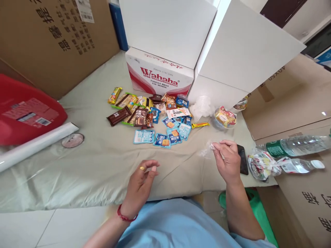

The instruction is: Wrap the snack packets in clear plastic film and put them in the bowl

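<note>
My right hand (pixel 228 161) pinches a corner of a thin clear plastic bag (pixel 206 151), which trails left just above the cloth or on it; I cannot tell which. Nothing is in my left hand (pixel 141 182), its fingers loosely curved, thumb apart, over the front of the covered table (pixel 103 168). Ahead of it lie several blue snack packets (pixel 162 140). Behind these is a heap of wrapped snacks, with a brown cocoa packet (pixel 141 117), a chocolate-coloured bar (pixel 118 116) and a white packet (pixel 178 112). A yellow wrapper (pixel 200 125) lies to their right.
Crumpled clear bags (pixel 202 107) and a snack-filled bowl (pixel 224 117) stand at the back right. A black phone (pixel 242 159) and plastic bottles (pixel 300 145) are right of my hand. A Wahaba-style red-and-white Wahaha carton (pixel 160 75) borders the back; a red jug (pixel 28 110) and white roll (pixel 38 144) lie left.
</note>
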Available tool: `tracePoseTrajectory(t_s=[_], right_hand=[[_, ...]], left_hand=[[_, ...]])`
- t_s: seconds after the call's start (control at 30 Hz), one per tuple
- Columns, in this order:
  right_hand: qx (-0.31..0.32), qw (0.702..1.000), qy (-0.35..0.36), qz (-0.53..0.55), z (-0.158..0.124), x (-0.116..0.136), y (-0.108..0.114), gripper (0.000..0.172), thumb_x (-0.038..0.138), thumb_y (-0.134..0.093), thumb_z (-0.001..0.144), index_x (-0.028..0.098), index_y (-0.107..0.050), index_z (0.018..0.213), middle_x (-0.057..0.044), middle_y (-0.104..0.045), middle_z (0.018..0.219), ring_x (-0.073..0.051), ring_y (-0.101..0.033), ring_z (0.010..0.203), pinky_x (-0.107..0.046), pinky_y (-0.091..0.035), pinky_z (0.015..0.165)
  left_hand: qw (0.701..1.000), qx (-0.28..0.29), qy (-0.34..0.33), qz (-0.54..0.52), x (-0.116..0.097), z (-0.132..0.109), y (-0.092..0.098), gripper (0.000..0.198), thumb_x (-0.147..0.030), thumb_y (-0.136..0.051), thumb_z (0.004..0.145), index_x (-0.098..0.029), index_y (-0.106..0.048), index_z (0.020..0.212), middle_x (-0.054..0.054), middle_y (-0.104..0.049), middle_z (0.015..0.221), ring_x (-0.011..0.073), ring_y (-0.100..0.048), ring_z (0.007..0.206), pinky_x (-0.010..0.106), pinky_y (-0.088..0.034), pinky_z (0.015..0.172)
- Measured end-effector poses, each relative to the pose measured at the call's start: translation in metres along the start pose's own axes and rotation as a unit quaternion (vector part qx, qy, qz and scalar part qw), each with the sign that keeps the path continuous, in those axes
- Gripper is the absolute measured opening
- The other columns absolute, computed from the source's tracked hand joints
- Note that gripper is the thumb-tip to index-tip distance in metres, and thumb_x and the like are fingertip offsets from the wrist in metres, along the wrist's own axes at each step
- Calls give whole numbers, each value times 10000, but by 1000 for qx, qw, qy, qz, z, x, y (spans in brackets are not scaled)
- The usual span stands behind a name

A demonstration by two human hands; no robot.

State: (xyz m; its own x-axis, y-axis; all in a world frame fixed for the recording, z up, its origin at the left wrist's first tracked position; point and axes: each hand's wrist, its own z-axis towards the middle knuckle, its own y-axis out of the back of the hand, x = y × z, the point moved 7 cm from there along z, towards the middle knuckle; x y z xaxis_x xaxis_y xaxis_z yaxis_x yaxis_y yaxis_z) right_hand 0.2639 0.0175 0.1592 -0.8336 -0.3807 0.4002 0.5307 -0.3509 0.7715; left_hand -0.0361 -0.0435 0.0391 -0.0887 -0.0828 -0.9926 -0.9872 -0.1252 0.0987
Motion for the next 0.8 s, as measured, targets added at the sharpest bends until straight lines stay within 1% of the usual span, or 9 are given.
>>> tracePoseTrajectory(t_s=[0.07,0.2,0.3,0.37,0.43,0.5,0.63,0.7,0.8], right_hand=[[21,996,23,80,-3,10,-10,379,279,-596,978,552,-741,1198,9,-802,962,-343,-650,1085,-627,-518,936],[78,979,102,156,-18,48,-37,478,189,-587,965,570,-723,1219,29,-803,1002,-319,-638,1182,-639,-506,992],[110,962,187,168,-33,79,-59,464,134,-596,954,491,-742,1212,35,-811,1026,-275,-608,1280,-609,-443,1109],[108,952,241,156,-41,94,-70,412,96,-609,950,409,-765,1168,33,-815,1034,-251,-568,1343,-576,-365,1189],[102,947,273,135,-47,103,-79,368,72,-617,951,352,-773,1131,29,-813,1042,-239,-542,1367,-543,-310,1229],[98,952,269,105,-50,106,-84,342,64,-614,956,319,-772,1122,16,-810,1041,-239,-567,1308,-505,-341,1201],[113,978,173,28,-56,95,-88,304,106,-593,984,257,-755,1192,-49,-801,1050,-256,-631,1030,-431,-483,936],[162,979,118,20,-61,87,-92,316,144,-558,1010,240,-729,1258,-76,-791,1087,-253,-649,955,-415,-513,853],[265,959,52,83,-73,78,-97,393,210,-523,1027,241,-642,1401,-97,-729,1303,-250,-693,1042,-396,-574,857]], left_hand=[[985,45,110,-127,7,5,-16,515,-689,-541,944,-200,-657,1058,105,-691,1074,260,-723,1002,385,-644,724],[911,123,264,-292,10,5,-44,636,-802,-592,848,-189,-650,1002,138,-643,1204,315,-675,1136,420,-632,769],[883,152,310,-319,5,4,-52,631,-804,-655,802,-220,-662,1042,114,-620,1251,307,-616,1192,421,-612,808],[885,173,309,-303,1,4,-55,559,-721,-758,771,-238,-668,1038,81,-632,1209,264,-609,1141,376,-586,818],[899,175,295,-273,-1,6,-56,487,-593,-869,706,-217,-661,935,45,-646,1062,203,-612,995,307,-545,776],[919,137,280,-241,4,11,-50,462,-508,-915,637,-191,-619,796,10,-615,899,157,-579,862,262,-504,716],[942,-35,260,-211,17,19,-20,478,-508,-908,574,-194,-585,732,-25,-548,798,126,-523,771,217,-458,614],[935,-84,248,-239,18,20,-10,491,-514,-914,560,-196,-598,760,-29,-556,809,122,-544,759,215,-466,599],[921,-107,210,-311,10,20,-4,474,-481,-933,570,-190,-611,763,-18,-600,847,148,-626,848,274,-559,730]])
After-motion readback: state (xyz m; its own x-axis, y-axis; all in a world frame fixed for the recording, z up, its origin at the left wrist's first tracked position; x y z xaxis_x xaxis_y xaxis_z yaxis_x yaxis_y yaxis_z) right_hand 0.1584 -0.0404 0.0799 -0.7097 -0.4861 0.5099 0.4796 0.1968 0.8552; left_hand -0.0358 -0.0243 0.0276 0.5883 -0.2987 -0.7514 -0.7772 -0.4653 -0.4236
